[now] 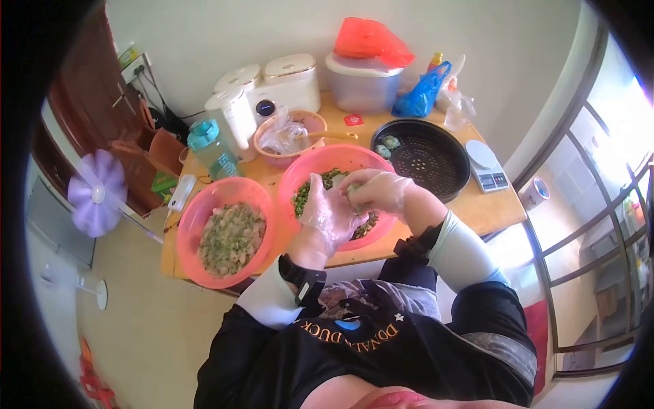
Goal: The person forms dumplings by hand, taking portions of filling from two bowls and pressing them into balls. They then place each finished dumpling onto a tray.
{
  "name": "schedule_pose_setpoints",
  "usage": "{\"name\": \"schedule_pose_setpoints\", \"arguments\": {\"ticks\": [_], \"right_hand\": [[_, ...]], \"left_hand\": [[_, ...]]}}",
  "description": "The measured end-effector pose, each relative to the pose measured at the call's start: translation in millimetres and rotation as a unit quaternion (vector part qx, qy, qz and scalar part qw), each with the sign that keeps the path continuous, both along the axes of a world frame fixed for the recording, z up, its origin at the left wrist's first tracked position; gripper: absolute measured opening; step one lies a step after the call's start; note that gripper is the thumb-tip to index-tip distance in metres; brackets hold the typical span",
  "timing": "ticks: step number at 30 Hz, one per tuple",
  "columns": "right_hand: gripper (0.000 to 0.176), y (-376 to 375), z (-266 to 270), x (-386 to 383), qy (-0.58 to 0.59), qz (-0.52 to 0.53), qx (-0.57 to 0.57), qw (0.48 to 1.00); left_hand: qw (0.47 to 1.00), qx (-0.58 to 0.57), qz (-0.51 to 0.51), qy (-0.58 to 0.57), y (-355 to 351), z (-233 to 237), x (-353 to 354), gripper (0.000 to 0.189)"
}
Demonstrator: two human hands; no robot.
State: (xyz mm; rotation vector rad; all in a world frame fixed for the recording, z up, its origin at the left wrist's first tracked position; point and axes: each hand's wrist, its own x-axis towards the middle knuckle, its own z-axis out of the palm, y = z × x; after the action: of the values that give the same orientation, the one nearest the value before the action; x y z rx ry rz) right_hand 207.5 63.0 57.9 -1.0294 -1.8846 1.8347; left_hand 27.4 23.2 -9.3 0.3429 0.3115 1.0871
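Note:
Above a pink bowl [286, 178] of chopped greens and brown filling, both my hands wear clear plastic gloves. My left hand [332, 213] is palm up with its thumb raised and fingers apart. Close against it, my right hand [375, 191] has curled fingers around a small pale green lump [354, 194], partly hidden by the fingers. To the right, a round black perforated pan [429, 160] holds a few greenish lumps [388, 145] at its left side. A second pink bowl [187, 228] at the left holds a pale chopped mix [231, 238].
Behind stand a peach bowl [320, 123] with a plastic bag, a teal bottle [212, 153], a white appliance [293, 82], a lidded tub [364, 85] and a blue bag [421, 95]. A scale [485, 163] is at the table's right edge.

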Motion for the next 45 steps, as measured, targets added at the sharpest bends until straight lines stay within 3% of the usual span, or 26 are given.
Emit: {"name": "schedule_pose_setpoints", "arguments": {"ticks": [1, 2, 3, 4, 5, 6, 8, 12, 13, 14, 15, 16, 18, 19, 20, 22, 23, 27, 31, 33, 34, 36, 38, 40, 42, 45], "right_hand": [[0.042, 0, 1, 11, 0.116, -0.062, -0.061, 0.989], [0.039, 1, 0, 24, 0.231, -0.123, -0.12, 0.958], [0.042, 15, -4, 45, 0.276, -0.117, -0.139, 0.944], [0.044, 34, -14, 65, 0.345, -0.095, -0.138, 0.924], [0.041, 37, -8, 80, 0.398, -0.146, -0.119, 0.898], [0.046, 57, -13, 110, 0.398, -0.124, -0.087, 0.905], [0.044, 72, 1, 144, 0.355, -0.24, -0.082, 0.9], [0.036, 110, -8, 175, 0.237, -0.361, -0.152, 0.889], [0.029, 123, -30, 187, 0.104, -0.211, 0.134, 0.963], [0.023, 128, -39, 191, -0.044, -0.035, 0.403, 0.914], [0.02, 143, -49, 180, 0.003, -0.179, -0.05, 0.983], [0.02, 152, -63, 180, 0.006, -0.179, -0.054, 0.982], [0.017, 168, -98, 177, -0.09, 0.081, 0.158, 0.98], [0.022, 145, -63, 157, -0.257, 0.108, 0.218, 0.935], [0.022, 134, -50, 138, -0.253, 0.107, 0.216, 0.937], [0.032, 120, -39, 112, -0.515, 0.054, 0.145, 0.843], [0.037, 114, -38, 108, -0.552, 0.101, 0.205, 0.802], [0.037, 96, -23, 99, -0.533, 0.172, 0.258, 0.787], [0.041, 106, -42, 110, -0.53, 0.18, 0.286, 0.778], [0.054, 121, -52, 129, -0.377, 0.278, 0.433, 0.771], [0.054, 125, -50, 134, -0.376, 0.279, 0.432, 0.771], [0.066, 132, -45, 141, -0.354, 0.166, 0.313, 0.865], [0.072, 140, -43, 141, -0.396, 0.145, 0.327, 0.846], [0.073, 141, -42, 137, -0.48, 0.11, 0.238, 0.837], [0.077, 136, -43, 130, -0.477, 0.113, 0.211, 0.846], [0.065, 146, -67, 109, -0.53, 0.116, 0.195, 0.817]], "left_hand": [[0.993, 0.055, -0.071, -0.08, 10, -26, -11, 0.082], [0.971, 0.108, -0.142, -0.158, 3, 6, -5, 0.084], [0.987, -0.122, 0.06, 0.082, -15, 33, 6, 0.083], [0.987, -0.123, 0.054, 0.088, -18, 42, 6, 0.083], [0.988, -0.1, 0.063, 0.101, -22, 44, 0, 0.083], [0.988, -0.076, 0.071, 0.113, -23, 42, -8, 0.083], [0.993, -0.011, 0.043, 0.111, -19, 29, -27, 0.084], [0.99, -0.016, 0.058, 0.128, -21, 28, -39, 0.076], [0.99, -0.01, 0.063, 0.125, -21, 29, -40, 0.074], [0.99, -0.012, 0.061, 0.129, -21, 31, -40, 0.074], [0.988, -0.013, 0.066, 0.139, -21, 33, -40, 0.073], [0.986, -0.015, 0.073, 0.147, -21, 34, -40, 0.072], [0.984, -0.022, 0.084, 0.158, -22, 35, -39, 0.068], [0.981, -0.02, 0.09, 0.168, -22, 36, -38, 0.066], [0.979, -0.019, 0.096, 0.178, -22, 38, -37, 0.064], [0.978, -0.027, 0.105, 0.181, -23, 42, -32, 0.063], [0.976, -0.034, 0.115, 0.179, -23, 43, -30, 0.062], [0.977, -0.039, 0.109, 0.178, -21, 41, -31, 0.062], [0.975, -0.042, 0.123, 0.183, -20, 40, -28, 0.062], [0.973, -0.041, 0.129, 0.188, -18, 38, -28, 0.062], [0.974, -0.032, 0.125, 0.188, -17, 37, -29, 0.061], [0.974, -0.024, 0.122, 0.188, -16, 36, -30, 0.06], [0.964, 0.001, 0.128, 0.235, -16, 38, -30, 0.061], [0.963, 0.003, 0.132, 0.234, -15, 37, -31, 0.061], [0.963, 0.007, 0.136, 0.234, -14, 38, -30, 0.06], [0.961, 0.012, 0.14, 0.24, -16, 39, -30, 0.06]]}}
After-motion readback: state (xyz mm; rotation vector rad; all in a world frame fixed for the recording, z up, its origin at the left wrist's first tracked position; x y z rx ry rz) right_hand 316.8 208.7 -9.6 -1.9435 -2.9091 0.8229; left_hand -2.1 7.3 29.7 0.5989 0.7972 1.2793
